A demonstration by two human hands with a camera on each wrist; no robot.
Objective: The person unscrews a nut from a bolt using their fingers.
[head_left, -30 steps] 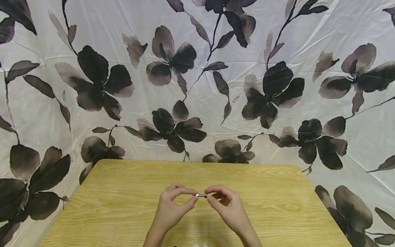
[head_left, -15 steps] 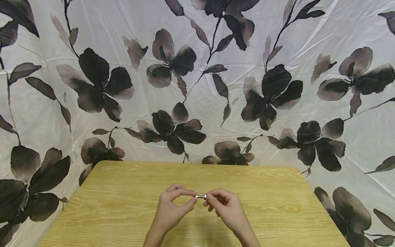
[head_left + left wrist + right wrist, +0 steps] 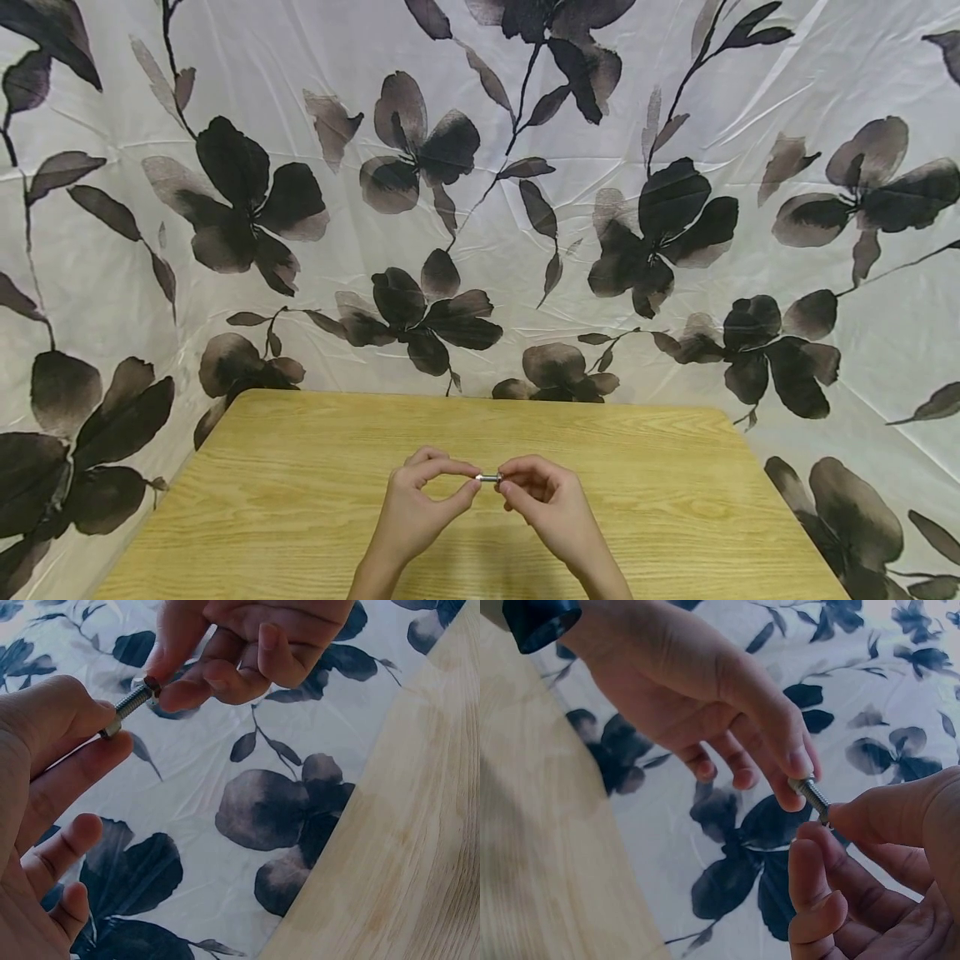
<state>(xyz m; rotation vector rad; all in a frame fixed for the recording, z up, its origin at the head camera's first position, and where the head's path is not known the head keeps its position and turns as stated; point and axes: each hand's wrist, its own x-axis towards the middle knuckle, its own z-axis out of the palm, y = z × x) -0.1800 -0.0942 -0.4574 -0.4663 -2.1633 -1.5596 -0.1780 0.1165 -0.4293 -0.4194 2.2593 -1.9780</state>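
Observation:
A small metal bolt (image 3: pixel 489 477) lies level between my two hands above the table, its thread showing in the middle. A hex-shaped piece sits at either end of the bolt (image 3: pixel 133 702) in the left wrist view. My left hand (image 3: pixel 415 500) pinches the left end between thumb and forefinger, its other fingers held apart. At the other end, my right hand (image 3: pixel 551 504) has its thumb and forefinger on the hex piece, with the remaining fingers curled. In the right wrist view the right thumb (image 3: pixel 862 821) partly hides that end of the bolt.
The wood-grain table (image 3: pixel 300 467) spreads beneath both hands. A white cloth (image 3: pixel 525 275) with dark flowers hangs behind and at the sides of it. A black band (image 3: pixel 544 622) circles the left wrist.
The right thumb and fingers have shifted about the bolt's right end, rolling over it and back, with the hex piece showing at different angles. The left hand keeps its pinch in place.

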